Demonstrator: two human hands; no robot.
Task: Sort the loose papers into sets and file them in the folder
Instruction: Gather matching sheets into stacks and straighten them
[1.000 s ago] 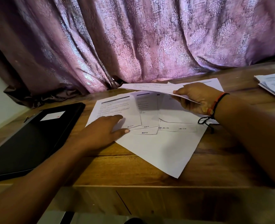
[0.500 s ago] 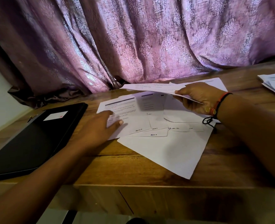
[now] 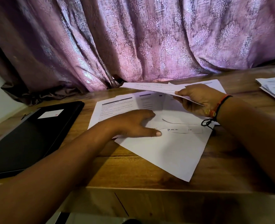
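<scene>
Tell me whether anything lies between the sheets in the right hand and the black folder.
Yes: the left hand, pressing flat on the spread papers, lies between the held sheets in the right hand and the folder, whose cover is shut.

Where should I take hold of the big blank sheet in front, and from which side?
The near corner of the blank sheet, probably, from the front: it lies bare there, close to the table edge, while the left hand rests on its far part among other papers.
</scene>
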